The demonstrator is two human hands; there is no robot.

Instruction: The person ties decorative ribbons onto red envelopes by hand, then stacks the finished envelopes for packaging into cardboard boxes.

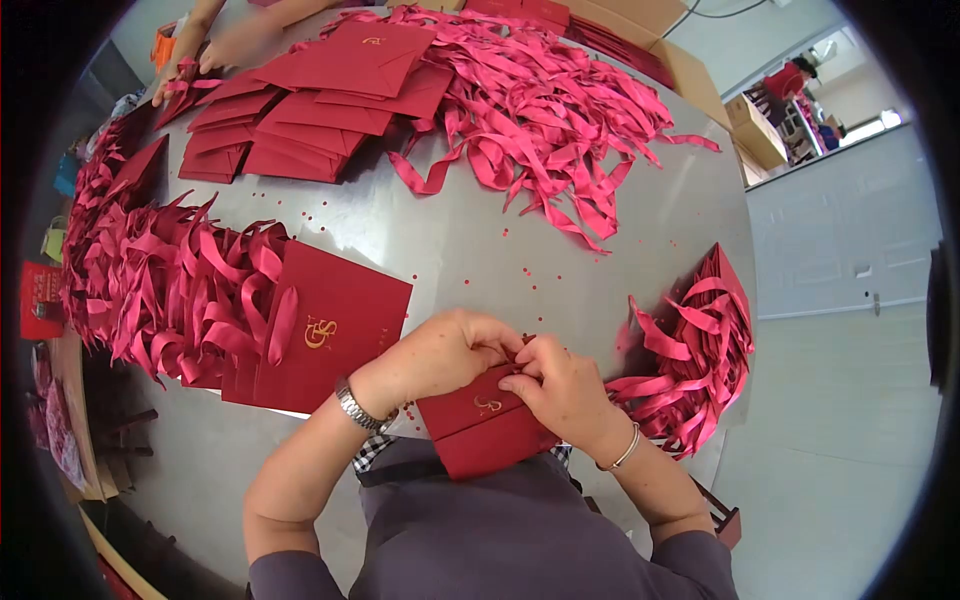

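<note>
A folded red paper bag (482, 418), lower centre of the frame, is pinched at its top edge by the left hand (440, 352) and right hand (562, 388), both closed on it. It is judged light, creasable card, best held by its edges. Finished bags (325, 335) with ribbon handles lie left; loose ribbons (545, 110) fill the upper tabletop (480, 250); another person's hand (185, 70) works upper left.

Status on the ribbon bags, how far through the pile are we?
Done: bags with ribbons lie heaped at the right, more at the left. In hand: the left hand and right hand both grip the top edge of one red bag. Left: flat bags without ribbons and a big pile of loose ribbons across the table.
</note>
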